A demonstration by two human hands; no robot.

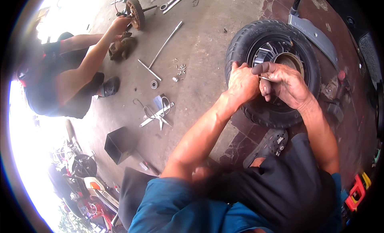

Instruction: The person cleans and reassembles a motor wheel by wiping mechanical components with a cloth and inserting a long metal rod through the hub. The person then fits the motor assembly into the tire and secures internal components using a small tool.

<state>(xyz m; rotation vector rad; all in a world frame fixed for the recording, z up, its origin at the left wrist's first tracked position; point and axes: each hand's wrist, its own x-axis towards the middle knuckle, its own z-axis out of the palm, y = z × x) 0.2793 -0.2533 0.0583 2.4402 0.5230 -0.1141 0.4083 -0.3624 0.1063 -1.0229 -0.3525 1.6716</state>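
A scooter wheel with a black tyre [240, 43] lies flat on the floor in front of me, its spoked rim and round hub [294, 59] facing up. Both my hands meet above its near left side. My left hand [244, 81] is closed, its back turned up and its fingertips hidden. Dark smudges cover the fingers of my right hand [286, 84], which pinch a thin, light metal piece [265, 78]. One end of that piece reaches toward my left hand; whether the left fingers grip it too is hidden.
At the left a person [76, 69] handles a small wheel [135, 13]. A T-handle wrench [161, 53], a bearing [155, 84], several bolts [182, 69], a metal puller [160, 114] and a black box [117, 145] lie between us. A grey panel [316, 37] and a red-handled tool [341, 83] are to the right.
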